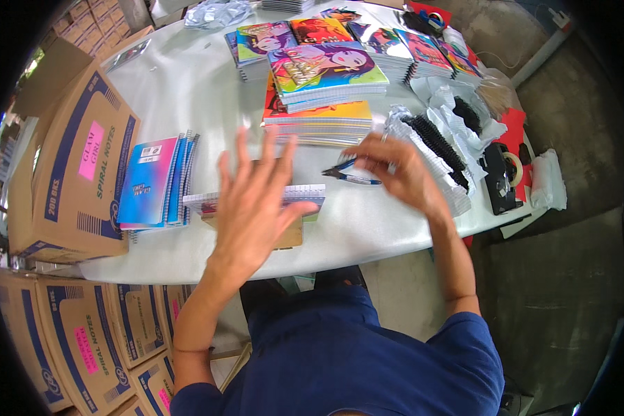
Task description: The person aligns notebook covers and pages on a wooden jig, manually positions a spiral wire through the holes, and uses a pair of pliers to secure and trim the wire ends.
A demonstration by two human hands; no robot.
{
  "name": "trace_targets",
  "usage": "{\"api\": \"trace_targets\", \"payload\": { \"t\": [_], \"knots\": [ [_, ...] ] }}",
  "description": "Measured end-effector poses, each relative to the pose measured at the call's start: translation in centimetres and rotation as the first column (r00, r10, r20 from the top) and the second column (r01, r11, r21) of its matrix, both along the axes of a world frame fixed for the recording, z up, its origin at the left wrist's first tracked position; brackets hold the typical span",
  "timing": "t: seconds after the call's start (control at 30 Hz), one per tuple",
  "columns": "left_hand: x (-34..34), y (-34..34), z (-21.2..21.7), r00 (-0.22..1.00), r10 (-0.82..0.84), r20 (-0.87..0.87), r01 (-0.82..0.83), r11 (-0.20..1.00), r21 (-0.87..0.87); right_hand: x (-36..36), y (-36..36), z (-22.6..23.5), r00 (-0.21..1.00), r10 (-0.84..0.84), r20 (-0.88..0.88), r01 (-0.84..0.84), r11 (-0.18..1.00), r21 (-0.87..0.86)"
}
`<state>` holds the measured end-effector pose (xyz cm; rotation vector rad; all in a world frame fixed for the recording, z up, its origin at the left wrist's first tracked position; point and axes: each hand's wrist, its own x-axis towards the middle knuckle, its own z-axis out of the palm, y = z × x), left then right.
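My left hand (255, 197) is spread open, fingers stretched out, in front of an unbound-looking notebook block (304, 195) seen edge-on. Its palm or thumb touches the block, which stands on a small brown wooden or cardboard piece (290, 237). The hand hides the middle of the block. My right hand (390, 170) has its fingers closed at one blue handle of a pair of pliers (341, 172). The jaws point left and the handles are apart. Just beyond both hands lies a stack of colourful notebooks (326, 73) with illustrated covers.
Blue-and-pink spiral notebooks (149, 180) lie on the left beside an open cardboard carton (76, 166). Black spiral coils (437, 142) rest in crumpled wrapping at right, near a tape dispenser (503, 177). The white table's (367, 236) curved edge runs before me; more cartons (83, 340) stand below left.
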<state>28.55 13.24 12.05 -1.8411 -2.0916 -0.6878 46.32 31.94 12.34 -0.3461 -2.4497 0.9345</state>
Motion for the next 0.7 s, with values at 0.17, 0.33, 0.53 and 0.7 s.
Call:
{"api": "trace_targets", "payload": {
  "t": [0.17,0.33,0.53,0.7],
  "knots": [
    [0.5,1.4,-1.9,0.997,-0.074,0.018,0.076,0.982,-0.174,-0.6,-3.9,-2.9,0.985,-0.103,-0.142,0.076,0.981,-0.180],
    [0.5,1.6,-2.2,0.994,-0.090,0.070,0.096,0.991,-0.089,-0.7,-3.9,-3.6,0.984,-0.053,-0.172,0.007,0.966,-0.260],
    [0.6,1.5,-2.3,0.993,-0.092,0.069,0.097,0.992,-0.083,-0.3,-4.0,-3.2,0.982,-0.014,-0.187,0.000,0.997,-0.074],
    [0.6,1.4,-2.4,0.994,-0.084,0.070,0.090,0.993,-0.078,0.2,-3.5,-2.7,0.995,0.097,-0.029,-0.101,0.980,-0.170]
  ]
}}
